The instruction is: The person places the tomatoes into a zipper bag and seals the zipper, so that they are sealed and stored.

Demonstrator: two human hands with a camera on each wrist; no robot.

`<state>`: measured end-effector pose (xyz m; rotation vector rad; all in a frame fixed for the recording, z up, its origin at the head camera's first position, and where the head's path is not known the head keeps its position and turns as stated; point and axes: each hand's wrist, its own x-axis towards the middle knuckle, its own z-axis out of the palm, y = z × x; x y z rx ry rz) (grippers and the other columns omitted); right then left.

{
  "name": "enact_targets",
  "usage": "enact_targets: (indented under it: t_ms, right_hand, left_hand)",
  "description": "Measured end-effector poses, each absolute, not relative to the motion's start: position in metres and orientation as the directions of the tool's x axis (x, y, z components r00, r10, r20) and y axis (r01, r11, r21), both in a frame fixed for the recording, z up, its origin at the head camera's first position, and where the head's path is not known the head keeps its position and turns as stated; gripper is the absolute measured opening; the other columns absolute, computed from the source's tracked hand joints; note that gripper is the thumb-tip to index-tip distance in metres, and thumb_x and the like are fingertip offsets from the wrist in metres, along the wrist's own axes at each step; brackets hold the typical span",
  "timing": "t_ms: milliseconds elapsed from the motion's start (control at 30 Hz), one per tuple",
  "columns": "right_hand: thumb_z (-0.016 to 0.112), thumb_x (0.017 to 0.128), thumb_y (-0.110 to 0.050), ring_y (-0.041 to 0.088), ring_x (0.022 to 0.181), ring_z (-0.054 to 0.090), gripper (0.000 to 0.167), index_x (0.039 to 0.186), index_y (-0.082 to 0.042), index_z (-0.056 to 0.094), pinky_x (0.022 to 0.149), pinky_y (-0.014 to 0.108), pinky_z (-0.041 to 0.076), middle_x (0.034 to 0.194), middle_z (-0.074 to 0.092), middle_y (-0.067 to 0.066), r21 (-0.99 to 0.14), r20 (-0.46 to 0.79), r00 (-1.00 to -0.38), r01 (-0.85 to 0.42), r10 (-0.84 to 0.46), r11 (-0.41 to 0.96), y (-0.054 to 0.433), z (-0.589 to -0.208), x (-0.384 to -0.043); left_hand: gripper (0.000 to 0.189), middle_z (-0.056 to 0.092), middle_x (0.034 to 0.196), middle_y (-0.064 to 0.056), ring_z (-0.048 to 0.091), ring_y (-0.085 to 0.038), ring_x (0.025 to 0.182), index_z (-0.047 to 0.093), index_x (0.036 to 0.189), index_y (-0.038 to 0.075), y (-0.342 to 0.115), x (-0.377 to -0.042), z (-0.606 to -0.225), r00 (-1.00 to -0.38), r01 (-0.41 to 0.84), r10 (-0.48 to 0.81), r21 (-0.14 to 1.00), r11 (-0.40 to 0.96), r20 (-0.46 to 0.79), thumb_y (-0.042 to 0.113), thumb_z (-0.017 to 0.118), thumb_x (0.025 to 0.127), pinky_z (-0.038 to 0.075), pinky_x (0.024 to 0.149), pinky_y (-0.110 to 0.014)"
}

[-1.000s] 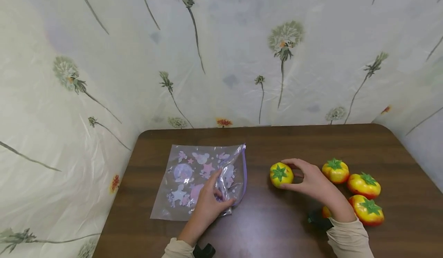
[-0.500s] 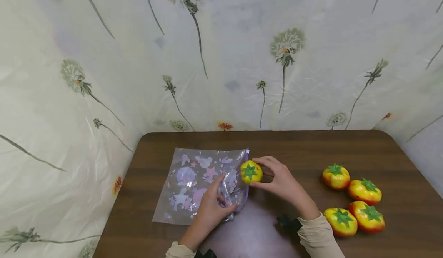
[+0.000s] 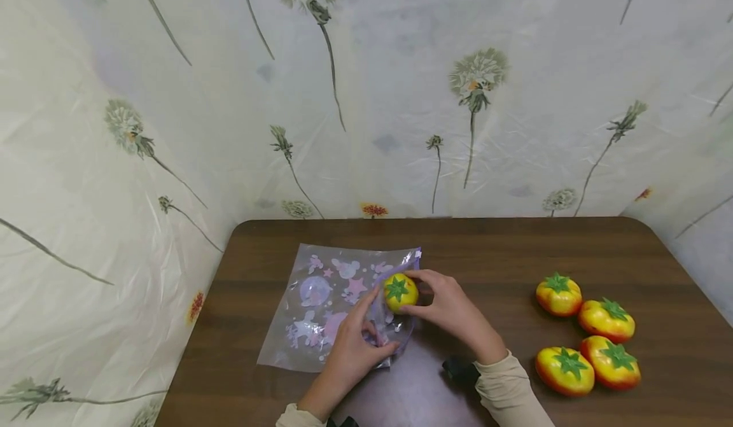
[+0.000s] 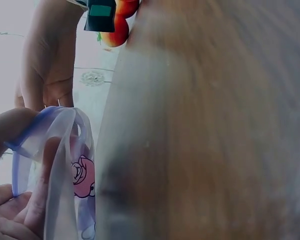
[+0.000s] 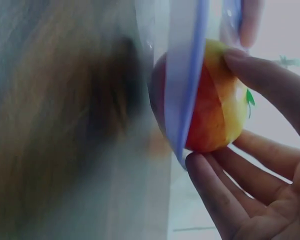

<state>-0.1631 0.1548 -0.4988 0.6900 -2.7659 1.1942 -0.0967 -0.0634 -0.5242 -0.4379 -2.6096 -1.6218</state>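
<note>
A clear zip bag (image 3: 314, 268) with pastel cartoon prints and a purple zip edge lies flat on the table. My left hand (image 3: 350, 344) grips its mouth at the right end; the left wrist view shows the thumb over the purple zip edge (image 4: 27, 135) and fingers behind the plastic. Between thumb and fingertips, my right hand (image 3: 449, 306) holds a yellow-and-red toy fruit (image 3: 400, 293) with a green star-shaped leaf. That fruit is at the bag's mouth, and in the right wrist view the purple edge (image 5: 190, 100) crosses in front of its side.
Several matching toy fruits, among them a front one (image 3: 565, 372) and a back one (image 3: 558, 296), sit grouped on the right of the brown wooden table (image 3: 487, 242). A wall covering (image 3: 389, 83) with dandelion prints rises behind the table.
My right hand has carried the toy fruit leftward from the table's middle to the bag's mouth. The left hand keeps its grip, and the bag has shifted slightly right.
</note>
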Motion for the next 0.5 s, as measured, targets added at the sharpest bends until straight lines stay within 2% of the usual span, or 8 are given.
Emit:
enact_targets:
  t_ms: [200, 367, 500]
  right_hand:
    - [0.090, 0.079, -0.032, 0.029, 0.113, 0.069, 0.066, 0.133, -0.003, 0.066, 0.097, 0.049, 0.059, 0.128, 0.071, 0.013, -0.650, 0.193, -0.904, -0.409, -0.381, 0.641, 0.1466, -0.5026, -0.1615]
    - [0.091, 0.079, -0.030, 0.030, 0.115, 0.069, 0.069, 0.136, -0.003, 0.064, 0.098, 0.047, 0.060, 0.131, 0.069, 0.014, -0.663, 0.184, -0.903, -0.407, -0.389, 0.629, 0.1465, -0.5052, -0.1622]
    - [0.094, 0.075, -0.026, 0.031, 0.115, 0.069, 0.068, 0.133, -0.004, 0.067, 0.099, 0.050, 0.059, 0.129, 0.071, 0.013, -0.655, 0.217, -0.895, -0.429, -0.389, 0.622, 0.1497, -0.5057, -0.1632]
  left_hand:
    - [0.100, 0.065, 0.117, -0.013, 0.065, -0.004, 0.067, 0.039, 0.159, 0.013, -0.0617, -0.0964, -0.5221, -0.954, 0.262, 0.239, 0.891, 0.371, 0.181, 0.007, 0.092, 0.074, 0.058, 0.061, -0.020]
    - [0.100, 0.063, 0.124, -0.012, 0.063, -0.003, 0.068, 0.038, 0.159, 0.012, -0.0620, -0.0964, -0.5215, -0.959, 0.250, 0.221, 0.892, 0.377, 0.176, 0.006, 0.092, 0.074, 0.058, 0.059, -0.019]
    - [0.100, 0.058, 0.139, -0.012, 0.064, -0.004, 0.069, 0.039, 0.159, 0.011, -0.0631, -0.0967, -0.5213, -0.963, 0.238, 0.212, 0.897, 0.373, 0.167, 0.006, 0.091, 0.074, 0.058, 0.056, -0.019]
